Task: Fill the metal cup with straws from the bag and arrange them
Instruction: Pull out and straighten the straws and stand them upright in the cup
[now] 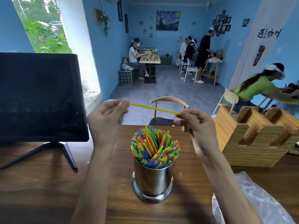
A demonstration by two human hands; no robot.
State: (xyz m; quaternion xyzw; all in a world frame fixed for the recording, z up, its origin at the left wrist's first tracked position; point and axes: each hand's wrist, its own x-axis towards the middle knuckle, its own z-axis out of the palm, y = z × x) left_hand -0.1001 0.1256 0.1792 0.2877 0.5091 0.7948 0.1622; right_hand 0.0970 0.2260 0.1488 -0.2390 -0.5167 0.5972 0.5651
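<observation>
Nearest the camera, the two forearms reach out over the wooden surface (pixel 40 191), one either side of the metal cup (pixel 153 178), which stands upright between them and is already packed with coloured straws (pixel 155 146). Above and beyond the cup, the left hand (pixel 107 118) pinches one end of a single yellow straw (pixel 154 108) and the right hand (pixel 196 126) pinches the other, both closed on it. The straw's long axis runs nearly level, left to right, slightly lower at the right hand, crosswise to the upright bundle below. To go in, it probably has to be tipped on end; the right hand sits nearer the cup's mouth. The clear plastic bag (pixel 252 199) lies at the lower right.
</observation>
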